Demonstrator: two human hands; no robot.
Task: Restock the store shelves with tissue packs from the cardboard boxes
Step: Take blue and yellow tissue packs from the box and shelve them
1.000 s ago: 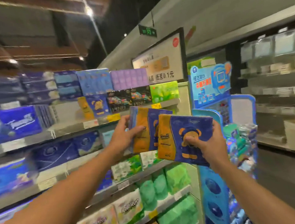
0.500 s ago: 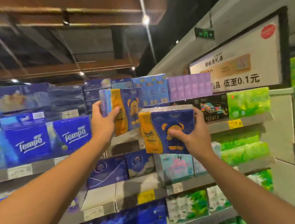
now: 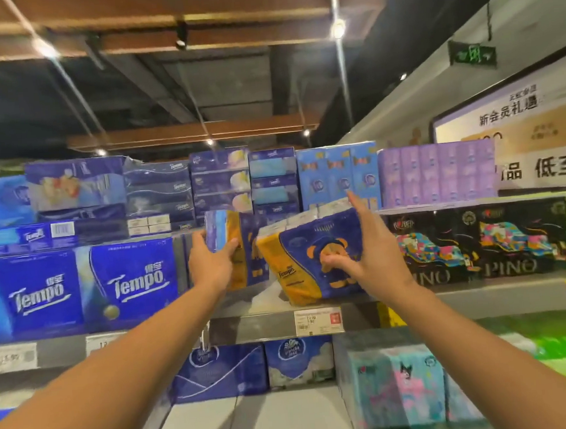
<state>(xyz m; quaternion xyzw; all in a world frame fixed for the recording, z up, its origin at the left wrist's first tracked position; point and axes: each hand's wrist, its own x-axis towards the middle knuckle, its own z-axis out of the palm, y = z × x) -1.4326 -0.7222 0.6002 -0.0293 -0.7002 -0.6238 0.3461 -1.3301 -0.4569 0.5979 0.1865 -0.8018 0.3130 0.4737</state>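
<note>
Left hand (image 3: 211,264) grips one tissue pack (image 3: 233,248); right hand (image 3: 363,258) grips the other pack (image 3: 309,263). Seat both squarely on the shelf (image 3: 484,295), faces forward, then release.

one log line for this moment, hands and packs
left hand: grips left pack | right hand: grips right pack, tilted | both at shelf gap

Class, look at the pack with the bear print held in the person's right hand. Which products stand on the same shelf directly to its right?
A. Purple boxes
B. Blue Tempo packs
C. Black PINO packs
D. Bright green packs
C. The right hand holds the bear-print pack at the shelf, and the black PINO packs stand just to its right.
</note>
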